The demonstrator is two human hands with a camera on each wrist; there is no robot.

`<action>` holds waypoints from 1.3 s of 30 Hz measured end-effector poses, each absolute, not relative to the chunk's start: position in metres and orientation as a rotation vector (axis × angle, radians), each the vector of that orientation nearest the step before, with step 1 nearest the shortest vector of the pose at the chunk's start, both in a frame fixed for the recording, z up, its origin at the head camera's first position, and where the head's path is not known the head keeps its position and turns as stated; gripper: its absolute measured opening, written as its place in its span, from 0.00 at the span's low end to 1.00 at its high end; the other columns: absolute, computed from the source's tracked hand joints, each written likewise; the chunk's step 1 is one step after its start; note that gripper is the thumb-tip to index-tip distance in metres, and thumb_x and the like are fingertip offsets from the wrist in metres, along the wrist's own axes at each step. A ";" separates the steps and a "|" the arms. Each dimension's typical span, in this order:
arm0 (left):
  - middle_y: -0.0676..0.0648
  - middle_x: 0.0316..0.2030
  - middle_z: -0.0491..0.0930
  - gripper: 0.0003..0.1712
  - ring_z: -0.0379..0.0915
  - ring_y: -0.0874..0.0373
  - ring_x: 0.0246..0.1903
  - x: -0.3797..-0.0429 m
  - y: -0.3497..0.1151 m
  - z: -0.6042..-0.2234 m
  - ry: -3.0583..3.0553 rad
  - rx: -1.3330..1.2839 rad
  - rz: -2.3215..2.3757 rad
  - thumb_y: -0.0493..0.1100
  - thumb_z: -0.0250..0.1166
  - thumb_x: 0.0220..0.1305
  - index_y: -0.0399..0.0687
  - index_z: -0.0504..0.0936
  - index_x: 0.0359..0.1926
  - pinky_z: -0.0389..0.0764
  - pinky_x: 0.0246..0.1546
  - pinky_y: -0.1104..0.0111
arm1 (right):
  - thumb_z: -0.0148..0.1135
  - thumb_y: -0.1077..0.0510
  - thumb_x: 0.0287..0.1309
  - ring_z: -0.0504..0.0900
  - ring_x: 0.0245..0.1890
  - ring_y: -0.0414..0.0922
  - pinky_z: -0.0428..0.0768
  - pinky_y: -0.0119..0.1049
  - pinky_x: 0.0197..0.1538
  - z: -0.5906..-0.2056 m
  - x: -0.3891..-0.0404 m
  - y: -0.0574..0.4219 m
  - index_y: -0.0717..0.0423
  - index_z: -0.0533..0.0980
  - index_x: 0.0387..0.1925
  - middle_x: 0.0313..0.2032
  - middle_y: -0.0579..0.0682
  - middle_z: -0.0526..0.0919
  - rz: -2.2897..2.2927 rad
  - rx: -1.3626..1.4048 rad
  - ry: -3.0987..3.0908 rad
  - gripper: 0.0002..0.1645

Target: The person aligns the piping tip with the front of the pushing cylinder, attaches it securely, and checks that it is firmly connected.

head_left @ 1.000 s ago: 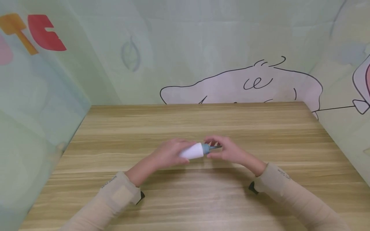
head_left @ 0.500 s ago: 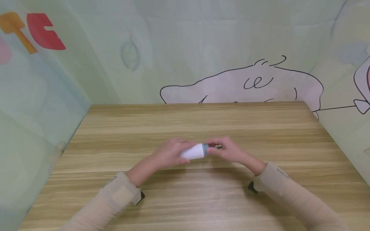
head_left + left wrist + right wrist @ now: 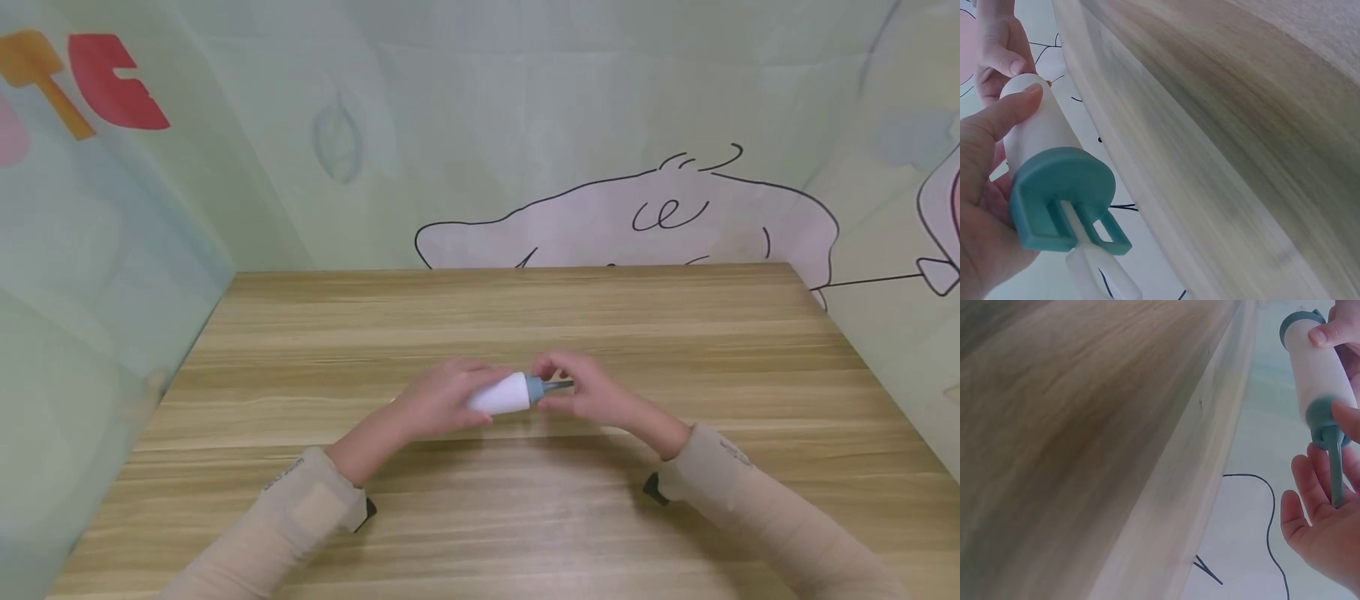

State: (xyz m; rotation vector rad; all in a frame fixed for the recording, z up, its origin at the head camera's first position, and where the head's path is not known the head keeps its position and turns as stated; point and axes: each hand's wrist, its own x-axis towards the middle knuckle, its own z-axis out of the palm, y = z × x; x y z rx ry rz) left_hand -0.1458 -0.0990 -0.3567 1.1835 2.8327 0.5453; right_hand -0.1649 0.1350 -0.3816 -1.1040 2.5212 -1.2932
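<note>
A white syringe with teal ends is held level above the table, its long thin teal nozzle pointing to the right. My left hand grips the barrel, with the thumb laid along it in the left wrist view. At the near end there, a teal flange shows, with a white plunger sticking out. My right hand is around the nozzle with loosely bent, parted fingers. In the right wrist view its thumb overlaps the teal collar, and the nozzle tip lies over the palm.
A wood-grain table spreads under both hands. Behind and beside it hangs a pale printed backdrop with line drawings and coloured letters. Both forearms wear beige sleeves with wrist devices.
Half a second ago my right fingers were closed around the teal collar and nozzle; now they are parted, as they were one second ago. My left hand keeps its hold on the syringe.
</note>
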 end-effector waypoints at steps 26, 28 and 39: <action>0.45 0.48 0.77 0.35 0.74 0.50 0.44 -0.144 -0.100 -0.358 2.853 1.189 0.521 0.46 0.70 0.43 0.50 0.71 0.56 0.76 0.40 0.60 | 0.66 0.65 0.42 0.75 0.36 0.42 0.73 0.45 0.45 -0.384 -0.163 0.133 0.58 0.74 0.36 0.35 0.49 0.80 -1.327 -1.050 2.514 0.15; 0.45 0.48 0.77 0.35 0.74 0.50 0.44 -0.144 -0.100 -0.358 2.856 1.193 0.515 0.46 0.70 0.42 0.50 0.71 0.56 0.76 0.40 0.60 | 0.64 0.62 0.45 0.76 0.37 0.42 0.73 0.47 0.47 -0.384 -0.163 0.134 0.59 0.75 0.39 0.36 0.50 0.81 -1.314 -1.022 2.504 0.15; 0.45 0.48 0.76 0.35 0.73 0.50 0.46 -0.142 -0.100 -0.360 2.870 1.191 0.497 0.47 0.70 0.42 0.50 0.71 0.56 0.75 0.43 0.60 | 0.62 0.58 0.49 0.79 0.40 0.47 0.75 0.40 0.43 -0.383 -0.163 0.138 0.64 0.69 0.49 0.39 0.54 0.82 -1.319 -0.977 2.498 0.25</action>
